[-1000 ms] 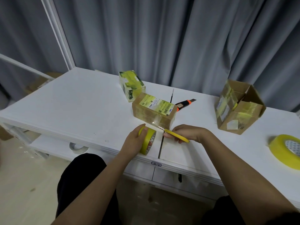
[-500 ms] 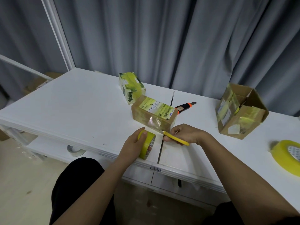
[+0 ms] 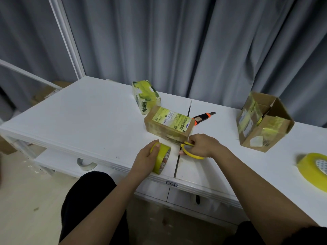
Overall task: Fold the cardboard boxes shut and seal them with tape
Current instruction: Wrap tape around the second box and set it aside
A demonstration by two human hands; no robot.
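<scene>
With the left hand gripping the tape roll and the right hand closed on yellow scissors at the labelled box, slack tape may fold and stick to itself.

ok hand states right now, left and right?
Left hand: grips the tape roll, standing on edge on the table.
Right hand: holds the yellow scissors at the near box.

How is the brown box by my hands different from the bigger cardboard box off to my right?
The brown box by the hands is folded shut; the bigger box has its flaps open at the top. The brown box is smaller and lies low and flat; the bigger box stands taller. The brown box carries a large printed label on top; the bigger one shows labels on its side. Both are brown cardboard with yellowish tape.
</scene>
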